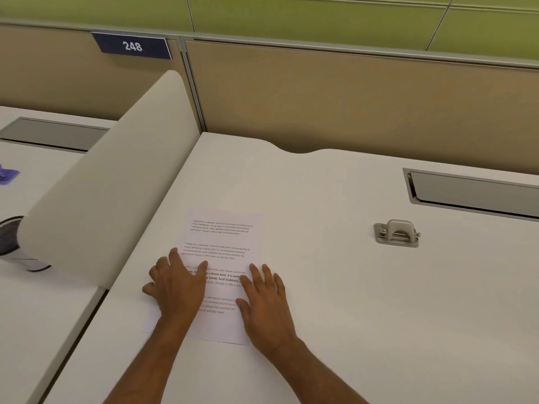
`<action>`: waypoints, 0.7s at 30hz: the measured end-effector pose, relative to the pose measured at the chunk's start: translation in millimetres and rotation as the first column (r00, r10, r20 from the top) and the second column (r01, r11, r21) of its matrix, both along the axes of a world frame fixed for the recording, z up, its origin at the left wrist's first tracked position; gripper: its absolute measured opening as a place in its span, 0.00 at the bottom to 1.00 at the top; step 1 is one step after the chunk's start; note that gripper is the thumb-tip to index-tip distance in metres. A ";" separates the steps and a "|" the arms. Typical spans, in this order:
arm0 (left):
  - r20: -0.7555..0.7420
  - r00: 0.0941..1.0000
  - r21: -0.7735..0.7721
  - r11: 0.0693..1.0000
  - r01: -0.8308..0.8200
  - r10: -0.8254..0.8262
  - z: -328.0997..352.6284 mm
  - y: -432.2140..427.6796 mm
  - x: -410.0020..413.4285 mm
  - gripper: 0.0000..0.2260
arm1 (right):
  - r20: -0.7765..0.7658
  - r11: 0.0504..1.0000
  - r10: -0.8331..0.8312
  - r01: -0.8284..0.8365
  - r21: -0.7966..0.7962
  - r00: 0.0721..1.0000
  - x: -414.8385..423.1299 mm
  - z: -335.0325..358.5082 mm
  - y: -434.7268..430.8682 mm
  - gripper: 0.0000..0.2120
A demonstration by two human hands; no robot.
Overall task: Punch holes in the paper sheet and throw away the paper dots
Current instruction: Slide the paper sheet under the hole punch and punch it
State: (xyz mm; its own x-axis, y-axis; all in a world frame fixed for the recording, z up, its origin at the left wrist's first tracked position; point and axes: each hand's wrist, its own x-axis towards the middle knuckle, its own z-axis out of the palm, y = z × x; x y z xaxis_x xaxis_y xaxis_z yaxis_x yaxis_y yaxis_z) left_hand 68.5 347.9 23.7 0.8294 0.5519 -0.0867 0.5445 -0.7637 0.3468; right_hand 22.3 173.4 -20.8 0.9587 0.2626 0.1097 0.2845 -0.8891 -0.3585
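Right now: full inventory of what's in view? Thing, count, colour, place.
paper sheet: 1, white with black print, flat on desk, front left of centre
hole punch: 1, silver metal, on desk right of the sheet, apart from it
desk: 1, off-white, foreground
cable flap: 2, grey, one recessed at desk's far right, another in the neighbouring desk, left
divider: 1, cream, rounded, along desk's left side
partition: 1, tan, behind desk
number plate: 1, navy, white "248", partition top left
purple item: 1, far left edge, unclear what
dark item: 1, left, half hidden behind divider
wall panels: green, top
left hand: 1, fingers flat on sheet's left part
right hand: 1, fingers flat on sheet's right edge
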 end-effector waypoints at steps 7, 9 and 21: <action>-0.072 0.995 -0.043 0.997 -0.071 0.068 9.7 8.6 12.7 0.36 | 0.036 0.999 -0.001 0.002 -0.036 0.999 1.0 -1.8 1.5 0.21; -0.091 0.991 -0.064 0.993 -0.102 0.096 10.6 12.5 17.4 0.36 | 0.035 1.000 0.000 0.001 -0.031 0.999 0.9 -1.4 0.9 0.20; -0.088 0.974 -0.104 0.970 -0.218 0.209 3.5 20.9 37.9 0.37 | -0.006 1.000 0.008 -0.008 -0.004 1.000 1.4 -3.2 -0.7 0.20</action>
